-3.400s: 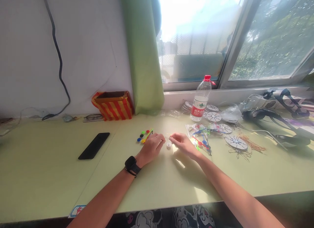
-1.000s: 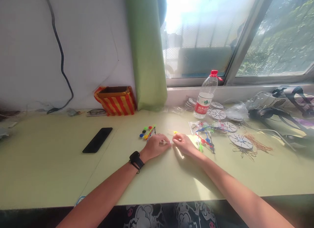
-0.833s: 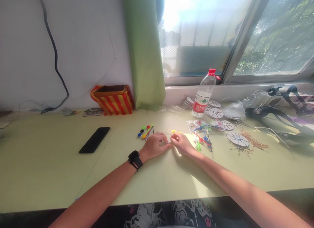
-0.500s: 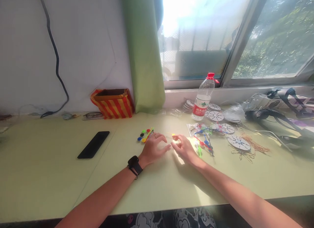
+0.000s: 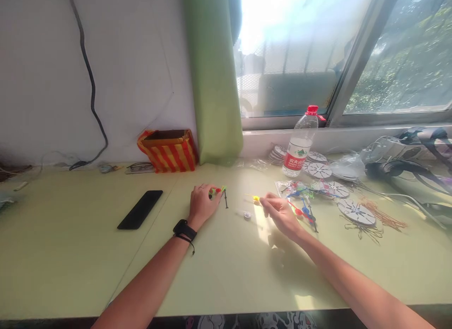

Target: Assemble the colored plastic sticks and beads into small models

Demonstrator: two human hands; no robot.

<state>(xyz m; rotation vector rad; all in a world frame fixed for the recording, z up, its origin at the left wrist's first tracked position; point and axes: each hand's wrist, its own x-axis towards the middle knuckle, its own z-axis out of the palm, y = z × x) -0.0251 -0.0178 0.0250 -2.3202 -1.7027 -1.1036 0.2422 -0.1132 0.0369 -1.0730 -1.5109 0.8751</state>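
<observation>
My left hand (image 5: 204,202), with a black watch on its wrist, curls around a small bunch of coloured plastic pieces (image 5: 218,191) at the tabletop. Green, red and black parts show between its fingers, and a dark thin stick (image 5: 226,200) lies just beside them. In my right hand (image 5: 281,215), thumb and forefinger pinch a yellow plastic pointer (image 5: 256,199) that has a round part and a thin tip aimed left. Between the hands lies a small whitish round piece (image 5: 247,216) with a faint thin stem.
To the right are red and blue pointers (image 5: 306,213), patterned white discs (image 5: 356,212) and copper-coloured wires (image 5: 384,215). Behind them stands a water bottle (image 5: 298,150). A black phone (image 5: 140,210) lies left, below a striped box (image 5: 173,152). Black straps (image 5: 391,171) fill the far right.
My hands have moved apart: the left slid left over the coloured pieces, the right moved right with the yellow pointer. The whitish round piece now shows between them. The view shifted slightly.
</observation>
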